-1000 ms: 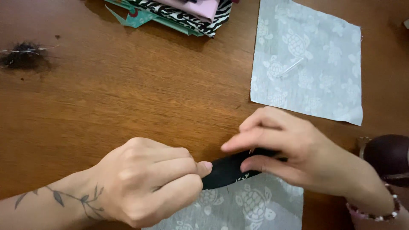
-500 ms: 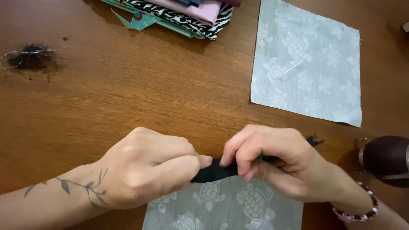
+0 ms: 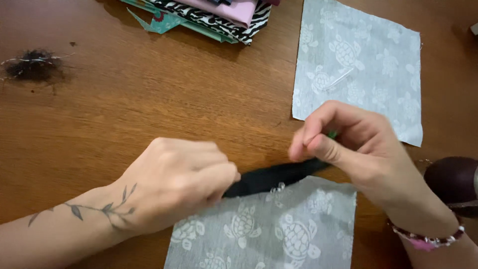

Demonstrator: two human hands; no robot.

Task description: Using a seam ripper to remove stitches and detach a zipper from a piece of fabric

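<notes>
My left hand (image 3: 177, 182) pinches the left end of a narrow black fabric strip (image 3: 276, 178). My right hand (image 3: 353, 144) pinches its right end, so the strip stretches between both hands. The strip lies along the top edge of a pale grey-green fabric square with a turtle print (image 3: 269, 231) near the table's front edge. A small green bit shows at my right fingertips; I cannot tell what it is.
A second turtle-print fabric square (image 3: 361, 65) lies at the back right on the wooden table (image 3: 149, 94). A stack of folded fabrics, zebra-striped, pink and teal, (image 3: 209, 15) sits at the back. A dark clump of threads (image 3: 32, 65) lies far left. A dark rounded object (image 3: 453, 182) sits at the right edge.
My hands have moved apart, the right hand shifting right and up, so more of the black strip now shows stretched between them.
</notes>
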